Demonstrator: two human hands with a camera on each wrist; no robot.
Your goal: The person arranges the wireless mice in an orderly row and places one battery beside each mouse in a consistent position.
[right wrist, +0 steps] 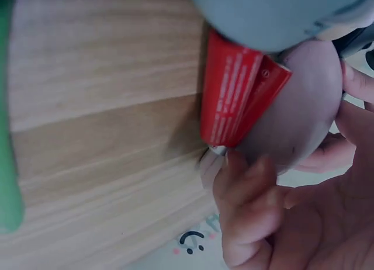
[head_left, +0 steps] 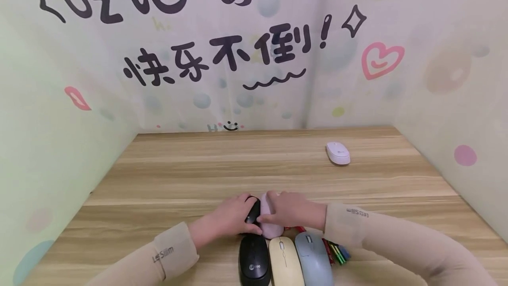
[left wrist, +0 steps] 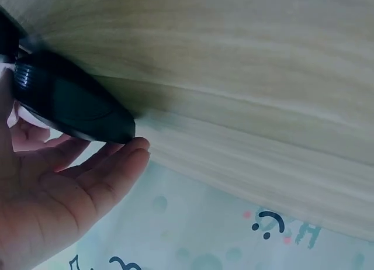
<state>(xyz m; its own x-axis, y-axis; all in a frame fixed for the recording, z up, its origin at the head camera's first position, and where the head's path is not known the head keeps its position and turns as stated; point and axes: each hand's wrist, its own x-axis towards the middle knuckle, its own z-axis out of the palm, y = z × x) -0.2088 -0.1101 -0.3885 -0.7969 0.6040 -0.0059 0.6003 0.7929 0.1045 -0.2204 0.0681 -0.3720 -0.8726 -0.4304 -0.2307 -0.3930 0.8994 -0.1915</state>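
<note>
Cream mouse (head_left: 286, 261) lies on the wood-grain table (head_left: 218, 167), near edge of the head view, wheel end pointing away from the person. Left hand (head_left: 232, 215), beyond it and to its left, holds a small black mouse (head_left: 254, 213); fingers bent round it, grip narrow, fingertips at one end of the shell in the left wrist view. Right hand (head_left: 291, 208), beyond the cream mouse and slightly to its right, grips a lilac mouse (head_left: 271, 220), thumb on the side toward the black one. Lilac mouse sits just past the cream mouse's far end, side by side with the small black one; can't tell if those two touch.

Logo mouse (head_left: 255, 259), also black, is just left of the cream mouse; blue-grey mouse (head_left: 315, 257) just right of it. Red batteries (right wrist: 231, 92), at least two, are to its right and beyond, at the blue-grey mouse's edge and next to the lilac one; right fingers curl close by their ends, contact unclear. Green batteries (head_left: 339, 253) lie farther right of the cream mouse, past the blue-grey one. Pale mouse (head_left: 338, 153) sits well beyond it, to the right. Printed wall (head_left: 178, 105) with black writing stands behind everything, far past the cream mouse. Both sleeves (head_left: 174, 246) beige, lettered cuffs.
</note>
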